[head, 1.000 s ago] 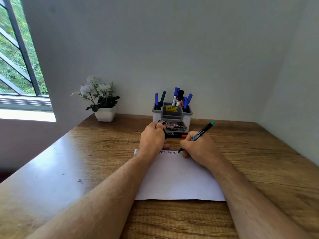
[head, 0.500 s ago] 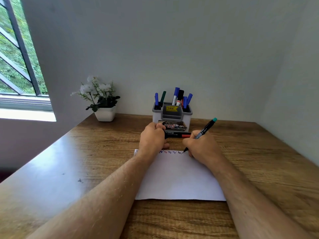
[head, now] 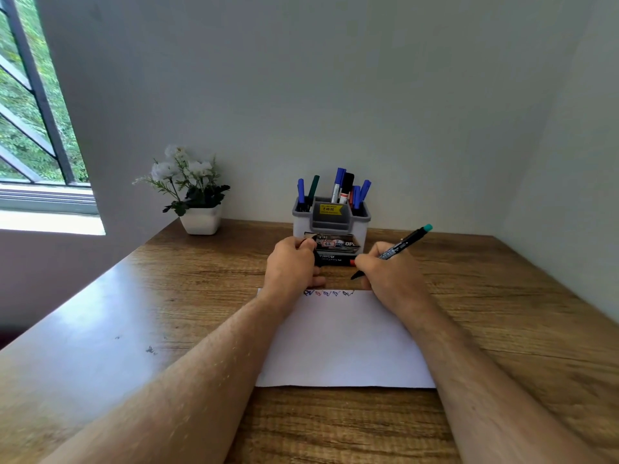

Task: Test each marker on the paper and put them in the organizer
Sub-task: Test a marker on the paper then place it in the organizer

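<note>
My right hand [head: 390, 279] grips a black marker with a teal end [head: 403, 244], its uncapped tip just past the top edge of the white paper [head: 341, 346]. A row of small coloured scribbles [head: 330, 293] runs along that edge. My left hand [head: 293, 266] rests at the paper's top left corner, fingers closed on a small dark piece that looks like the marker's cap [head: 310, 243]. A black marker with a red end [head: 336, 261] lies on the table between my hands. Right behind them, the grey and white organizer [head: 331, 226] holds several markers upright.
A white pot of white flowers [head: 196, 199] stands at the back left of the wooden table [head: 502, 313]. Walls close the table at the back and the right. A window is at the far left.
My right hand finished a scribble at the right end of the row and lifted the marker tip off the paper, toward the organizer. My left hand stayed in place.
</note>
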Tool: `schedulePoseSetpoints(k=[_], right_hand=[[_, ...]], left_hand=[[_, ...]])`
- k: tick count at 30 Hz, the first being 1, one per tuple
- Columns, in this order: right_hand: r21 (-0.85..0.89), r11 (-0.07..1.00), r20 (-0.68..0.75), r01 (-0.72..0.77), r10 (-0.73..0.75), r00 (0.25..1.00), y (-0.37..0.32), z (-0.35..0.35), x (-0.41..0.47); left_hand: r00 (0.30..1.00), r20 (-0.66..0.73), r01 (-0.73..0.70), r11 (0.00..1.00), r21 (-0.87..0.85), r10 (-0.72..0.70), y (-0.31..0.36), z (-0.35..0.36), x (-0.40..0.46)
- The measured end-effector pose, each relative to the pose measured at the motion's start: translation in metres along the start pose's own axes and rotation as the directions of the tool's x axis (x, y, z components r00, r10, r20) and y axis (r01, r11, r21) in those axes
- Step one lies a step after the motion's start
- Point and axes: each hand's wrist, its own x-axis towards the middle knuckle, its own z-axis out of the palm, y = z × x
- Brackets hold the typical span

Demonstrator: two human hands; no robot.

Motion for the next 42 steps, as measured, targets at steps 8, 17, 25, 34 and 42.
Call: schedulePoseSetpoints(k=[8, 17, 25, 34, 42], right_hand=[[0.191, 0.972, 0.012, 0.137, -0.142, 0.99, -0.003, 0.004, 0.006], [0.451, 0.882, 0.128, 0.134, -0.213, 0.969, -0.009, 0.003, -0.002], [0.433, 0.883, 0.127, 0.18, -0.258, 0.958, -0.009, 0.004, -0.001], [0.409, 0.894, 0.133, 0.186, -0.259, 0.957, -0.008, 0.005, 0.0], [0.364, 0.914, 0.096, 0.178, -0.227, 0.969, -0.011, 0.005, -0.002]], left_hand=[[0.999, -0.012, 0.032, 0.973, -0.23, -0.036, 0.007, -0.006, 0.0], [0.991, 0.007, 0.118, 0.865, -0.488, -0.131, 0.013, -0.014, 0.0], [0.996, -0.004, 0.077, 0.86, -0.504, -0.091, 0.018, -0.021, 0.003], [0.997, 0.028, 0.079, 0.873, -0.482, -0.075, 0.018, -0.022, 0.003], [0.997, 0.026, 0.078, 0.862, -0.5, -0.075, 0.019, -0.022, 0.004]])
